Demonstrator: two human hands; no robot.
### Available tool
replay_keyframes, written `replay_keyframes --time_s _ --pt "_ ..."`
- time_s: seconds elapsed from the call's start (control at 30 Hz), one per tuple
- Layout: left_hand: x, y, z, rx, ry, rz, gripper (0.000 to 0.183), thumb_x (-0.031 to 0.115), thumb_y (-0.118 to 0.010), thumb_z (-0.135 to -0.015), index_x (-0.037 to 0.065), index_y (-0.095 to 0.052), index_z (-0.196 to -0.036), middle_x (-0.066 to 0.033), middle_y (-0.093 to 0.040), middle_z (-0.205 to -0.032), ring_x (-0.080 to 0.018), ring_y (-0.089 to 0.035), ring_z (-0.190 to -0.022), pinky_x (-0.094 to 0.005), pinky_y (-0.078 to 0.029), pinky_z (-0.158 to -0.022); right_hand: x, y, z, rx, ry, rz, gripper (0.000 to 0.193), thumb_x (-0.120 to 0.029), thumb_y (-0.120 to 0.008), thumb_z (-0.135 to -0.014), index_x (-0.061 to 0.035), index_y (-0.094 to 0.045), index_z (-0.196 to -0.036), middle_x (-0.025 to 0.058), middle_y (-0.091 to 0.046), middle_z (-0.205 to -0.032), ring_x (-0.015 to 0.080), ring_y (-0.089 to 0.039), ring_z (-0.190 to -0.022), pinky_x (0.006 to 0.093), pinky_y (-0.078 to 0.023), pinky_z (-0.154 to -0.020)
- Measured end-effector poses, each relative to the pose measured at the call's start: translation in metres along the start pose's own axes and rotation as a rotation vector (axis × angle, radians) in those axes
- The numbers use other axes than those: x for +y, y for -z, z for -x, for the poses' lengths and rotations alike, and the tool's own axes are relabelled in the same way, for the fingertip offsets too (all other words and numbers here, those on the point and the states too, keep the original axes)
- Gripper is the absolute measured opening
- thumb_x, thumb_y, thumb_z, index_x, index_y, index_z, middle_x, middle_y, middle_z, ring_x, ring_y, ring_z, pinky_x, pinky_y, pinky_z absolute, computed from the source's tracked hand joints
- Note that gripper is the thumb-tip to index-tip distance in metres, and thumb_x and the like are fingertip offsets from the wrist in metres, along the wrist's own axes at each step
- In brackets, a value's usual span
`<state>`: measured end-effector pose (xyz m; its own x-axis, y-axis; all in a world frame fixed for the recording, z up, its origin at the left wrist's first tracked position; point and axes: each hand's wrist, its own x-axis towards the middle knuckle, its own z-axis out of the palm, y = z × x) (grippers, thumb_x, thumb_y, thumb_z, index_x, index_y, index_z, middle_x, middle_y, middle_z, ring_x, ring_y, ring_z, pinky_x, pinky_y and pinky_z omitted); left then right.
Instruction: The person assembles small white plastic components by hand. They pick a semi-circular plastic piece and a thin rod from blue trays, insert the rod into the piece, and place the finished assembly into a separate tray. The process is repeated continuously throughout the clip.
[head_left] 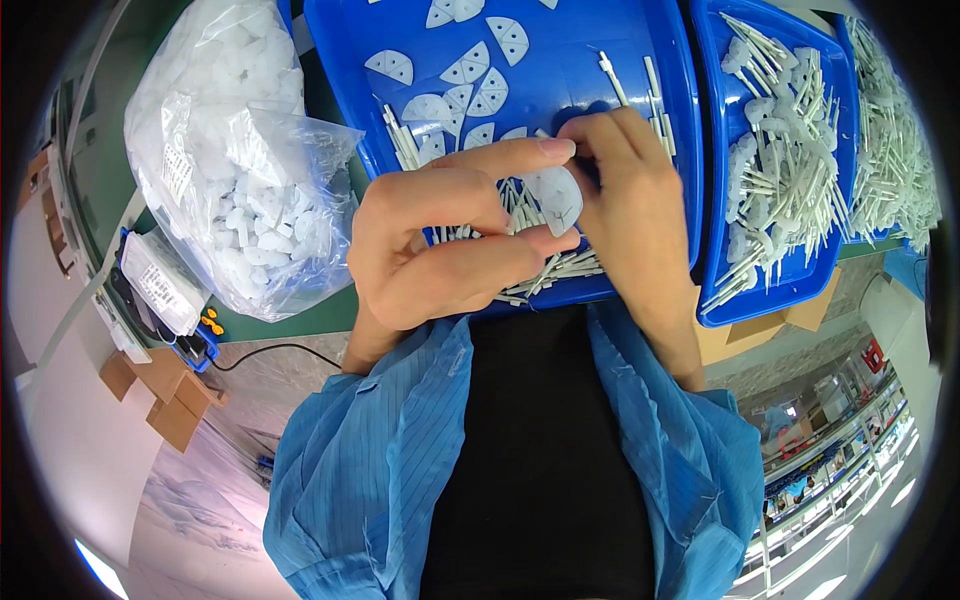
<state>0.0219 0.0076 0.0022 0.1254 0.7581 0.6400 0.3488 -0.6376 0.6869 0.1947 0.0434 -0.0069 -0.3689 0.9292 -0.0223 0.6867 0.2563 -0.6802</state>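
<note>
My left hand (432, 238) is closed, pinching a small translucent white plastic piece (554, 192) between thumb and fingers. Right beside it, my right hand (637, 195) has its fingers curled in; whatever they hold is hidden. Both hands are above a blue tray (582, 82). On the far part of that tray lie several flat white half-round pieces with dark holes (489, 92). Thin white sticks (550, 278) are heaped at its near side, partly covered by my hands. A few more sticks (612, 78) rest by its right wall.
A clear plastic bag of white plastic parts (225, 170) stands on the left. To the right, a second blue tray (712, 265) holds piled white sticks with plastic pieces on them, with another heap (885, 140) beyond. Cardboard boxes (745, 338) stand below the right tray.
</note>
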Motion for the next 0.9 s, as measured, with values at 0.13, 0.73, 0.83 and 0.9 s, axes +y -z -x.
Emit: replay_keyframes --time_s 0.13,0.73,0.83,0.9 --pt "0.006 0.007 -0.002 -0.039 0.086 -0.072 0.056 0.007 -0.095 -0.056 0.01 -0.049 -0.089 -0.0073 -0.042 -0.095 -0.0371 -0.073 -0.086 -0.0256 -0.056 -0.056 -0.006 0.0 0.006 -0.081 0.007 0.022 0.012 -0.005 -0.068 -0.081 -0.0005 -0.059 -0.088 0.0144 -0.061 -0.086 0.033 -0.063 -0.079 0.0419 -0.052 -0.068" --pt "-0.002 0.0 -0.001 -0.062 0.151 0.107 0.031 -0.005 -0.081 -0.062 -0.002 -0.074 -0.093 -0.0115 -0.052 -0.101 -0.0243 -0.071 -0.084 -0.029 -0.057 -0.071 0.007 0.037 0.003 -0.158 0.274 -0.734 0.047 -0.006 -0.083 -0.073 -0.0011 -0.067 -0.117 0.0117 -0.072 -0.108 0.0208 -0.07 -0.089 0.0297 -0.056 -0.077" --pt "-0.001 -0.001 0.001 -0.065 0.159 0.094 0.03 -0.006 -0.08 -0.061 -0.001 -0.074 -0.091 -0.0107 -0.052 -0.1 -0.0245 -0.071 -0.081 -0.0295 -0.058 -0.069 0.006 0.038 0.003 -0.155 0.263 -0.673 0.046 -0.007 -0.084 -0.072 -0.0011 -0.068 -0.115 0.0112 -0.072 -0.105 0.0204 -0.071 -0.089 0.0298 -0.055 -0.078" --pt "-0.001 -0.001 0.0 -0.036 0.196 0.09 0.029 -0.004 -0.082 -0.06 0.0 -0.073 -0.087 -0.0098 -0.051 -0.099 -0.0244 -0.071 -0.08 -0.0297 -0.058 -0.067 0.005 0.037 0.003 -0.163 0.24 -0.663 0.044 -0.007 -0.084 -0.072 -0.0011 -0.069 -0.113 0.0113 -0.072 -0.103 0.02 -0.071 -0.088 0.03 -0.056 -0.077"
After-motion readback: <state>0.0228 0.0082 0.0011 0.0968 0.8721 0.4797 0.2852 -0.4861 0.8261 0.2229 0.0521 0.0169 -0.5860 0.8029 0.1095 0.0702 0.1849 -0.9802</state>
